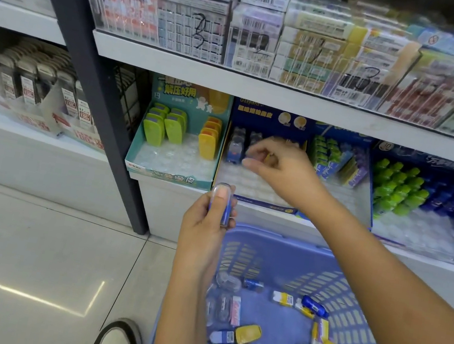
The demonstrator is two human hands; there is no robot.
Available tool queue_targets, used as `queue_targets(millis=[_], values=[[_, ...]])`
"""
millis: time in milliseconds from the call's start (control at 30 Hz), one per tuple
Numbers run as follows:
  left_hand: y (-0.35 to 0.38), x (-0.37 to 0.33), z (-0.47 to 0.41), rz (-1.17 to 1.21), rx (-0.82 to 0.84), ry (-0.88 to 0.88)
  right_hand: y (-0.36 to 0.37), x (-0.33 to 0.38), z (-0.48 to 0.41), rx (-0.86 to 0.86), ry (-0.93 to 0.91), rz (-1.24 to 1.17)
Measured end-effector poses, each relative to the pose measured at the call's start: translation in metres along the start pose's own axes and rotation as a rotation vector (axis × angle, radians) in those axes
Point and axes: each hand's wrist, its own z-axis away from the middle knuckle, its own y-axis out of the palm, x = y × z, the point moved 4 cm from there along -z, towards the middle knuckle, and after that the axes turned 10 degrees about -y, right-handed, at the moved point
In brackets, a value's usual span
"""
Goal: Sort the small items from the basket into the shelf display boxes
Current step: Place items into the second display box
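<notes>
My left hand grips a small clear-and-blue capsule item upright, just in front of the lower shelf's edge. My right hand reaches into the dark blue display box, fingers curled near the clear-and-blue items standing at its back; it seems to pinch something small, blurred by motion. Below, the purple plastic basket sits on the floor and holds several small items in blue, yellow, green and clear packs.
A teal display box with green and yellow items stands left of the blue one; boxes of green and blue items stand to the right. A dark shelf post runs down the left. My shoe is beside the basket.
</notes>
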Motion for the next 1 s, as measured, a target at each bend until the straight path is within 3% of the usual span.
queue_targets(millis=[100, 300, 400, 533, 600, 767, 867, 1000], values=[[0.003, -0.008, -0.001, -0.174, -0.052, 0.063, 0.008, 0.021, 0.039, 0.176, -0.007, -0.424], [0.019, -0.022, -0.001, -0.463, -0.087, 0.183, 0.003, 0.029, 0.041, 0.076, 0.013, -0.553], [0.019, -0.029, -0.005, -0.539, -0.103, 0.234, 0.0, 0.027, 0.033, 0.109, 0.041, -0.585], [0.02, -0.029, -0.011, -0.547, -0.063, 0.192, 0.002, 0.022, 0.025, 0.169, 0.06, -0.579], [0.023, -0.032, -0.012, -0.607, -0.053, 0.241, -0.002, 0.016, 0.018, 0.095, 0.052, -0.545], [0.025, -0.03, -0.017, -1.136, -0.01, 0.359, -0.004, -0.004, -0.003, -0.226, -0.015, -0.394], [0.021, -0.011, -0.016, -1.458, 0.102, 0.306, 0.011, -0.012, -0.01, -0.243, -0.05, -0.286], [0.016, -0.004, -0.017, -1.508, 0.119, 0.321, 0.026, -0.012, -0.012, -0.182, -0.158, -0.054]])
